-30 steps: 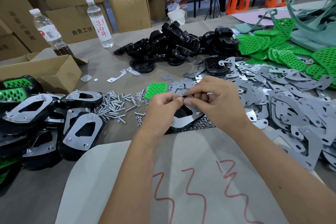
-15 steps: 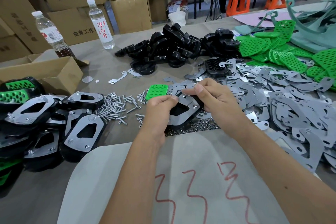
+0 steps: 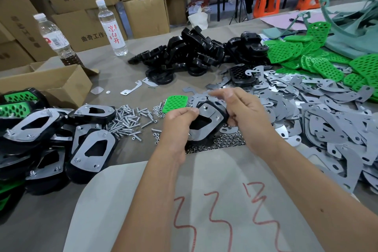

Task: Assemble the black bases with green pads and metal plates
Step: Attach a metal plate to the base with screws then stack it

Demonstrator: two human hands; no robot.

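My left hand [image 3: 180, 122] grips the left edge of a black base [image 3: 224, 113] with a metal plate [image 3: 206, 109] laid on top, held just above the table. My right hand [image 3: 243, 108] is at its right edge, lower fingers curled against the base, while its forefinger and thumb are blurred above the plate's far end. A single green pad [image 3: 174, 103] lies just behind my left hand. Loose black bases [image 3: 194, 55] are heaped at the back, green pads [image 3: 306, 55] at the back right, and grey metal plates [image 3: 327, 118] spread on the right.
Screws [image 3: 126, 118] lie left of my hands and small nuts [image 3: 221, 143] under them. Finished assemblies [image 3: 92, 147] pile up at the left beside an open carton [image 3: 51, 86]. Two bottles [image 3: 111, 28] stand at the back. A marked grey sheet [image 3: 204, 200] covers the near table.
The base with its plate has been turned and lifted slightly toward me. My right forefinger and thumb have left the plate's top and risen above it.
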